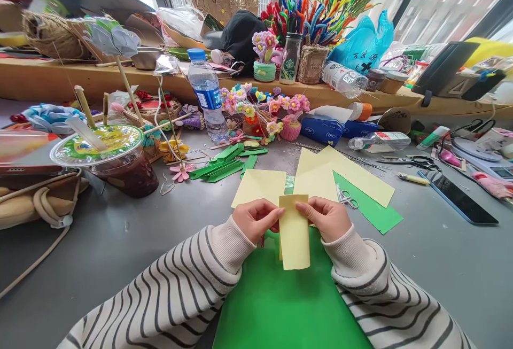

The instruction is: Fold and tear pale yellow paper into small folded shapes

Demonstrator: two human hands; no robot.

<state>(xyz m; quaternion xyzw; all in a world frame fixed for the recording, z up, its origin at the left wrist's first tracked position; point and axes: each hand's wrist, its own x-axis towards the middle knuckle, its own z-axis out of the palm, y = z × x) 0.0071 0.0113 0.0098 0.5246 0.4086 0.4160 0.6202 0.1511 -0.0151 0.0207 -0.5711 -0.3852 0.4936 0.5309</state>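
Between my two hands hangs a folded strip of pale yellow paper (295,237), its top edge pinched at both corners. My left hand (257,218) closes thumb and fingers on the left corner; my right hand (325,217) does the same on the right. A second layer of the strip shows behind, at its lower left. Below it lies a shiny green sheet (288,306). Just beyond my hands are yellow paper pieces (260,184), a green paper piece (379,207) and small scissors (348,198).
Folded green paper strips (224,164) lie farther back. A lidded drink cup (128,172) and a water bottle (208,98) stand to the left. On the right are a phone (459,198), pliers (420,163) and a glue stick (433,138). Craft flowers and pipe cleaners crowd the back ledge (160,84).
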